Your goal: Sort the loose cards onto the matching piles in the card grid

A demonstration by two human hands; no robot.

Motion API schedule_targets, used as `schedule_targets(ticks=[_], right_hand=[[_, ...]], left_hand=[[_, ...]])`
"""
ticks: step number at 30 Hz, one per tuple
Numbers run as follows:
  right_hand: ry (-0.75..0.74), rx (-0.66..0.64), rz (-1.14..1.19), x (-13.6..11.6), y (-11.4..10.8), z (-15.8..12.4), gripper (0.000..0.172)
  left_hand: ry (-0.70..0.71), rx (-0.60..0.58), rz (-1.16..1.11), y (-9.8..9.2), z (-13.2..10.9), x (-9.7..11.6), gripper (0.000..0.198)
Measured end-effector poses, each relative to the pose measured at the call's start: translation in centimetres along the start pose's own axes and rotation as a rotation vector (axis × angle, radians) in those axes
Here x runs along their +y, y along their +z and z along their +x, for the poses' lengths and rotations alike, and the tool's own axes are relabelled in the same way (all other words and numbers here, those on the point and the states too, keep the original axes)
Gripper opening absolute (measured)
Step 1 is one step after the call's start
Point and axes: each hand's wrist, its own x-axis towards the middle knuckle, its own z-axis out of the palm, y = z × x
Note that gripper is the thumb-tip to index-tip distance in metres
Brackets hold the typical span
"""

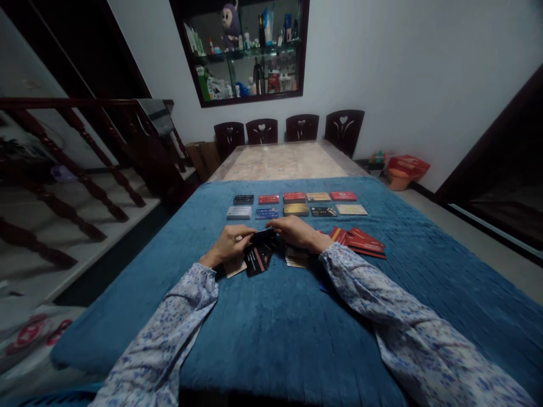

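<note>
Between my two hands is a dark card (263, 236), tilted up above the table; whether it is one card or several I cannot tell. My left hand (231, 244) pinches its left end, and my right hand (297, 230) grips its right end. Below it lie loose black cards (257, 261) and a beige card (235, 267). Pale cards (296, 258) show under my right hand, partly hidden. Red cards (365, 243) fan out by my right wrist. Beyond my hands, cards sit in two rows, among them a gold stack (296, 210) and a blue one (267, 213).
A blue cloth (263, 328) covers the near part of the table; its far part is a bare marbled top (292, 160). Dark chairs (302, 127) stand behind it. To the left runs a wooden railing (85, 141). A red bag in a bin (401, 172) is at the right.
</note>
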Motion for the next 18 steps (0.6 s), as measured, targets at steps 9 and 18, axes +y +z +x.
schedule_targets(ticks=[9,18], right_hand=[[0.062,-0.024,-0.064,-1.2,-0.5,-0.2,0.032],[0.103,-0.024,-0.185,-1.5,0.3,-0.3,0.038]], left_hand=[[0.013,0.018,0.041,0.4,-0.2,-1.2,0.028],[0.009,0.054,0.087,1.2,-0.3,-1.0,0.041]])
